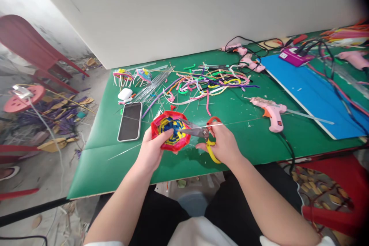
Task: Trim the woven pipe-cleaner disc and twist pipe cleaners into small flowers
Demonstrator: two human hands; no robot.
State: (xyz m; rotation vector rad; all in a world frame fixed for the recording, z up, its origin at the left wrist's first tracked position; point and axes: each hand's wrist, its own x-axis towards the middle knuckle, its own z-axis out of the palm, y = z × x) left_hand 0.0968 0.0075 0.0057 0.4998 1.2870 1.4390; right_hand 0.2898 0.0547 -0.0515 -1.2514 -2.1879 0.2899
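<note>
My left hand (152,146) grips a round woven piece (180,143) with a red rim and rings of yellow and blue, thumb pressed on its middle. In my right hand (226,142) is a pair of scissors (198,132) with one orange and one yellow handle. Their blades are parted and reach over the right side of the woven piece. A thin wire runs across near the scissors to the right. Both hands are above the green table (109,177). Whether the blades touch the piece I cannot tell.
A phone (130,121) and a white earphone case (125,95) lie left. Behind are loose pipe cleaners (207,82), wires (152,86) and two small tasselled crafts (143,75). A pink glue gun (273,113) with its cord lies right, beside a blue board (314,100).
</note>
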